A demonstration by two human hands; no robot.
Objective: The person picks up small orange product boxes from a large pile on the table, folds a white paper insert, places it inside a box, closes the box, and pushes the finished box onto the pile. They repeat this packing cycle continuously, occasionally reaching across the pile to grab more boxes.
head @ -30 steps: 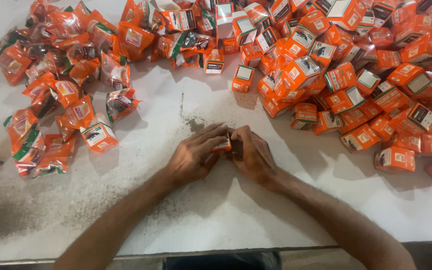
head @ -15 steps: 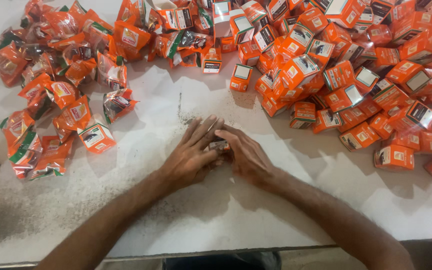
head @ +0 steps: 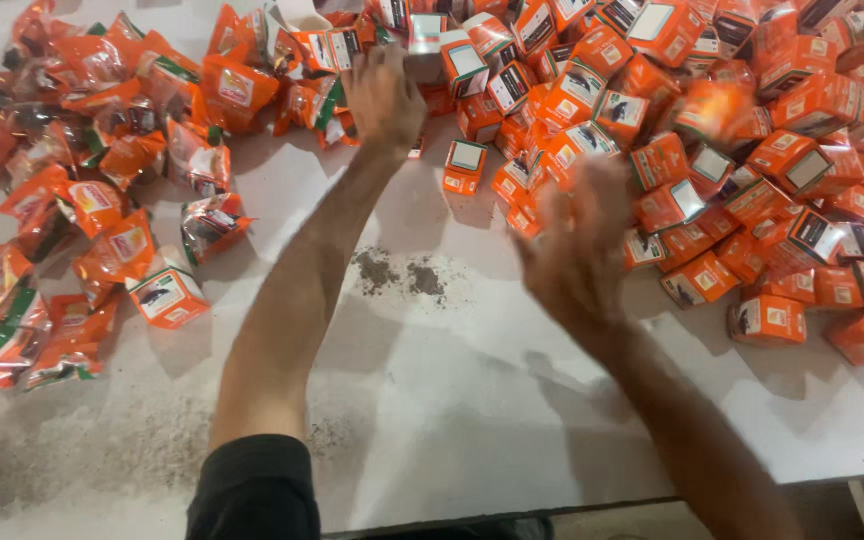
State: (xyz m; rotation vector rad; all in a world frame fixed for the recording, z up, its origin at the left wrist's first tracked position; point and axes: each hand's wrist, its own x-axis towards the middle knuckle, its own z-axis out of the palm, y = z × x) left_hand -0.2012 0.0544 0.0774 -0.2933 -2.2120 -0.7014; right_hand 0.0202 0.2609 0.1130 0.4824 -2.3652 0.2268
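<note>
Orange cartons (head: pixel 752 130) lie heaped at your right hand (head: pixel 577 250), blurred, grip unreadable; left hand (head: pixel 384 95), apart, reaches the foil pouches (head: pixel 102 150) across the counter (head: pixel 452 400); take one squarely.

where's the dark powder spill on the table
In the head view the dark powder spill lies mid-table between the forearms, just below a lone small orange box.

**Table top and stray items beside the work**

A white table (head: pixel 472 400) carries a dark powder smudge (head: pixel 400 272), which lies between the left hand (head: pixel 384 95) and the right hand (head: pixel 577 240). Crinkled orange pouches (head: pixel 72 200) lie well left of the left hand, with a lone orange box (head: pixel 167 295) at their near edge. Grey dust (head: pixel 102 450) lies nearer the viewer.
</note>
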